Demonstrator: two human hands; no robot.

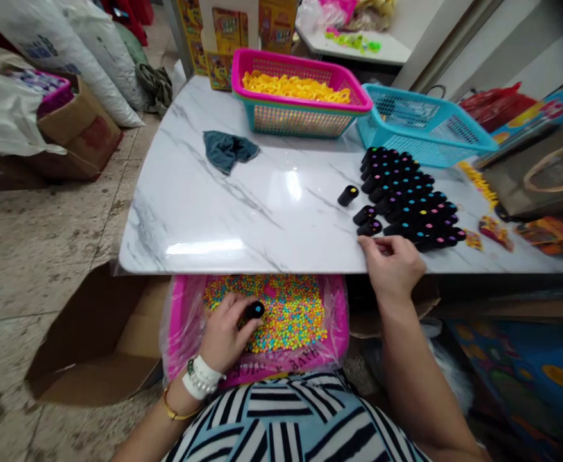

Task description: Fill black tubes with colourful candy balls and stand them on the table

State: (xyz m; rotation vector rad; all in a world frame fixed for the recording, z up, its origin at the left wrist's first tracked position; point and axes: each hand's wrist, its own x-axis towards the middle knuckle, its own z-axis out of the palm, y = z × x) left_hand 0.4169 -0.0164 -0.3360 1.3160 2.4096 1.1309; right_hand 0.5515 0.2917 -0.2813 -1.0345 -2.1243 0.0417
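My left hand (228, 328) is closed around a small black cylinder (254, 310) with a blue dot on its end. It is low over a pink tub (342, 314) lined with clear plastic, in which many tiny coloured beads (291, 314) lie. At the table's front edge, my right hand (395, 260) has its fingers curled together, just in front of a black cylinder (369, 228); whatever they pinch is hidden. Many similar black cylinders (406, 186) with coloured dots stand packed together beyond that hand. Another black cylinder (347, 195) is apart from them, to the left.
On the marble-patterned table (214, 218) lies a dark blue cloth (229, 151). Behind are a pink basket (301, 64) of yellow pieces and a blue basket (420, 122). An open cardboard box (103, 346) sits left of the tub. White sacks (84, 58) stand on the floor.
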